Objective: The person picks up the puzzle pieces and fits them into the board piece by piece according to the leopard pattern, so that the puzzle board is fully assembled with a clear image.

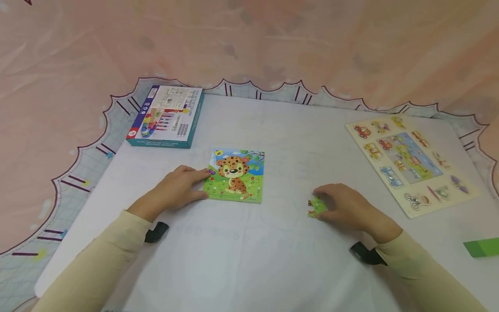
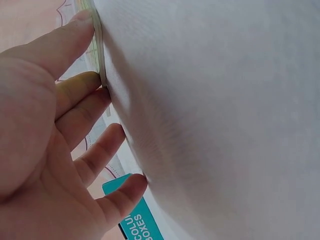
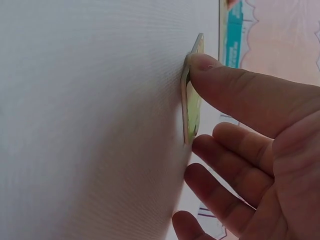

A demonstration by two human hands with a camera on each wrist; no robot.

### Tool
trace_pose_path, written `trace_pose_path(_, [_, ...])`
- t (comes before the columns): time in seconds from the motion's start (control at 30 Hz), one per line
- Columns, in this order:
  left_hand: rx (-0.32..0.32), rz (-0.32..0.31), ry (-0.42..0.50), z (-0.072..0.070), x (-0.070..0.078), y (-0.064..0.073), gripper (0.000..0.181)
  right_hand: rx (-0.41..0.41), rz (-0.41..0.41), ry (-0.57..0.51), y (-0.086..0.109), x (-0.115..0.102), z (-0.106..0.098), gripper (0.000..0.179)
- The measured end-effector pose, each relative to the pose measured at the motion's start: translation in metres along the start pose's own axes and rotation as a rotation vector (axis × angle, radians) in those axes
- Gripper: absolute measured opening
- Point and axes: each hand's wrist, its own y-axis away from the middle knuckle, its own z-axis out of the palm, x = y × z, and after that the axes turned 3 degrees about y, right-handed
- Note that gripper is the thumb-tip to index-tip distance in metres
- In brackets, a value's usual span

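A square leopard-cub jigsaw puzzle (image 1: 236, 177) lies flat on the white table. My left hand (image 1: 179, 188) rests at its left side, with the forefinger and thumb touching the edge and the other fingers loosely extended. In the left wrist view, the puzzle's thin edge (image 2: 102, 55) meets the fingertips. To the right, my right hand (image 1: 347, 208) pinches a small green puzzle piece (image 1: 316, 207) with a reddish-brown patterned part. From the right wrist, that thin piece (image 3: 192, 105) shows between thumb and fingers, close to the tabletop; whether it touches the cloth I cannot tell.
A teal-sided toy box (image 1: 167, 116) lies at the back left. At the right is a vehicle-picture puzzle board (image 1: 374, 169). A green block-like object (image 1: 481, 248) shows at the right edge. The white tabletop (image 1: 249, 260) has a scalloped cloth border behind it.
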Motion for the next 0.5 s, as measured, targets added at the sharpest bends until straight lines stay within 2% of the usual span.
trace_pose_path(0.5, [0.002,0.002,0.002,0.0006,0.0015,0.0018,0.064,-0.006,0.049,0.007,-0.004,-0.0076,0.0001,0.05])
